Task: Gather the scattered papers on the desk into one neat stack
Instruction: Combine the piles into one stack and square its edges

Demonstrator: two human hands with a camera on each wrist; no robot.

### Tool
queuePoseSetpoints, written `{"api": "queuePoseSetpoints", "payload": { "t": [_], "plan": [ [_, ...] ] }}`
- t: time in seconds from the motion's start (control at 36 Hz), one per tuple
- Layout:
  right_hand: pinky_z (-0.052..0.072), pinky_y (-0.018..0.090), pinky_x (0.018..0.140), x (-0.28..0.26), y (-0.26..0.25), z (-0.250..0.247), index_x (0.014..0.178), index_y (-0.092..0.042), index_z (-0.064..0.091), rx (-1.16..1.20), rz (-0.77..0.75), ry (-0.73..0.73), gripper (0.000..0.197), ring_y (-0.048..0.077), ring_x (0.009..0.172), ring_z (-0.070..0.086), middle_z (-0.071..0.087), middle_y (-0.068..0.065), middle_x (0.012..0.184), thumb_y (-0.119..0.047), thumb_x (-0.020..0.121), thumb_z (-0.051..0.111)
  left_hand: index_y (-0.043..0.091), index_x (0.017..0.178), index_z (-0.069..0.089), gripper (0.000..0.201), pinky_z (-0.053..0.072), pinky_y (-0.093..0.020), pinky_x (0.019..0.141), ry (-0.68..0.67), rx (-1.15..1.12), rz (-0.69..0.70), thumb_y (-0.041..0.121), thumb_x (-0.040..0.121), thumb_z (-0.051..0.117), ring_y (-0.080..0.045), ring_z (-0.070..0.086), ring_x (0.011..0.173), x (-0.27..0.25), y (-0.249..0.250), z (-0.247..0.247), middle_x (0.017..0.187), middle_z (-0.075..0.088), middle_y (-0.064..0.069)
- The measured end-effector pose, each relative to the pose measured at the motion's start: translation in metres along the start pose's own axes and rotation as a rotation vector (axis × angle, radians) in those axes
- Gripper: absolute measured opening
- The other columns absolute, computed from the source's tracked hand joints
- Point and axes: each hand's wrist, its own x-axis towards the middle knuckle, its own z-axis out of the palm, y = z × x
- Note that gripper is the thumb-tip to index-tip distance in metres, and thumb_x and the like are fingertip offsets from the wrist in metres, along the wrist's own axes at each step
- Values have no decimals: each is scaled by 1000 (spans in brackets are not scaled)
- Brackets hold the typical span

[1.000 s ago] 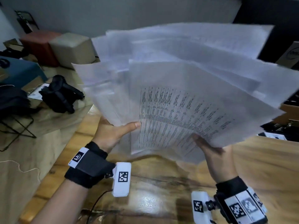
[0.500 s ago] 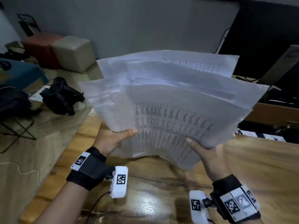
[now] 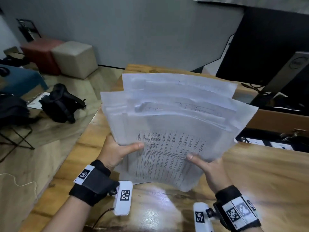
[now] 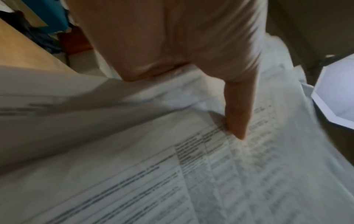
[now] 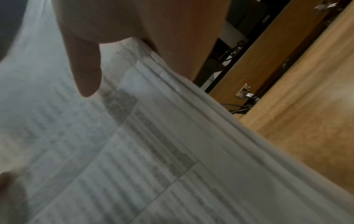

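The step in hand looks like squaring a gathered bundle: the person holds the papers (image 3: 173,124) upright above the desk (image 3: 260,168), and the sheets fan out unevenly at their far edges. To do it well, the grip should probably slacken just enough for the sheets to slide while the lower edge is tapped on the wood, then the sides pressed inward so the edges line up. The left hand (image 3: 115,152) pinches the bundle's left side, thumb lying across the printed front sheet and the fingers hidden behind. The right hand (image 3: 209,169) holds the right side likewise, its thumb on the front page; the other fingers cannot be seen. The papers thus sit between both thumbs and rise away beyond the fingertips, their lower edge just above the desk, below the thumbs.
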Motion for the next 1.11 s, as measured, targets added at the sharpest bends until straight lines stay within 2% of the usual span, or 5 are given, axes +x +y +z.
{"api": "queuePoseSetpoints", "payload": {
  "t": [0.17, 0.44, 0.75, 0.97, 1.11],
  "plan": [
    [59, 22, 71, 6, -8, -4, 100, -14, 67, 25, -21, -2, 36, 17, 86, 75, 80, 1, 90, 3, 69, 74, 2, 103, 70, 59, 58, -26, 78, -11, -27, 27, 21, 50, 88, -21, 74, 94, 7, 11, -6, 98, 78, -8],
    [58, 29, 81, 4, -4, 3, 119, -6, 63, 27, 37, -49, 55, 23, 101, 73, 76, 9, 108, -5, 67, 82, 19, 102, 72, 61, 57, -26, 80, -43, -38, 54, 38, 48, 93, -20, 72, 100, 2, 13, 2, 104, 77, -5],
    [58, 40, 91, 0, 12, -1, 118, -8, 62, -23, 112, -114, 52, 29, 109, 69, 74, 9, 113, -7, 69, 80, 5, 113, 66, 80, 59, -32, 83, -152, -29, -169, 34, 44, 95, -27, 71, 103, -8, -10, -4, 108, 75, -11],
    [58, 22, 75, -2, -19, 1, 111, -4, 63, -61, -93, -30, 50, 15, 96, 71, 76, 5, 101, -5, 64, 78, 22, 92, 77, 45, 58, -24, 76, -115, -12, 24, 16, 50, 94, -17, 74, 94, -3, 16, 2, 98, 78, -2],
    [58, 23, 73, 3, -17, -6, 115, -7, 62, -57, -38, -51, 58, 17, 98, 72, 77, -1, 101, -3, 60, 80, 20, 88, 77, 57, 58, -20, 72, -82, -48, 9, 36, 36, 97, -10, 74, 90, 0, 19, 2, 93, 79, 2]
  ]
}}
